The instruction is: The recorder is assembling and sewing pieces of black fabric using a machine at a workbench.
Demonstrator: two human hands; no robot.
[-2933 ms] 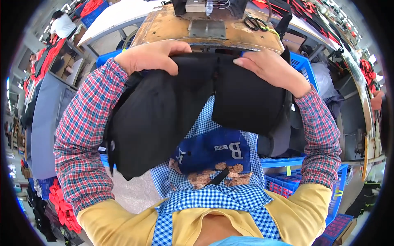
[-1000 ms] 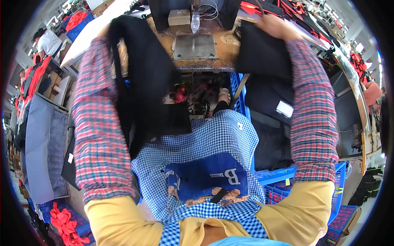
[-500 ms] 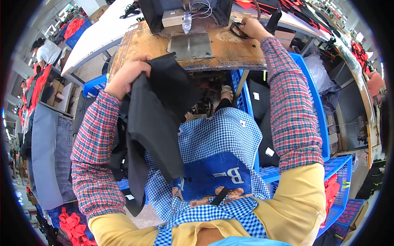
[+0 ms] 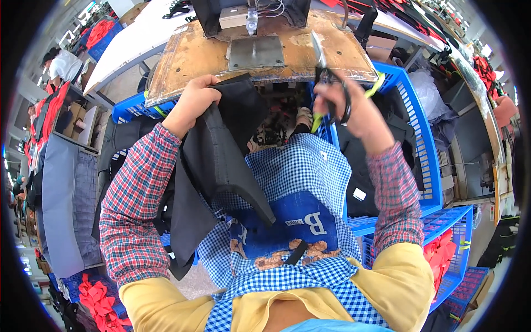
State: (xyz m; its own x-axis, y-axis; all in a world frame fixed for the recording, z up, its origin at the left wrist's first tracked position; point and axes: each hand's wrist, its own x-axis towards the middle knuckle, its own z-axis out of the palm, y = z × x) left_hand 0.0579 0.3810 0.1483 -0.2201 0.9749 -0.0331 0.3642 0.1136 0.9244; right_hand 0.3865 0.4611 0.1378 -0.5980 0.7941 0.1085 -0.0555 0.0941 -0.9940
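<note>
My left hand point(image 4: 194, 104) is closed on the upper edge of a piece of black fabric point(image 4: 221, 157). The fabric hangs folded over my lap, in front of the near edge of the wooden work table point(image 4: 185, 61). A pair of scissors point(image 4: 320, 55) is in my right hand point(image 4: 362, 116), which is raised over the table's near right corner and somewhat blurred. The blades point away from me, and the black handle loops lie at my fingers. Some way to the right of the fabric, the scissors do not touch it.
A machine head point(image 4: 251, 23) with a dark housing stands over a metal plate point(image 4: 256, 52) at the table's far side. To the right, a blue plastic crate point(image 4: 431, 191) holds black pieces. Another blue crate point(image 4: 128, 105) sits at the left. A person point(image 4: 65, 67) is far left.
My right hand has come from the table's far right corner toward me, now bringing the scissors up. My left hand has shifted slightly right with the black fabric.
</note>
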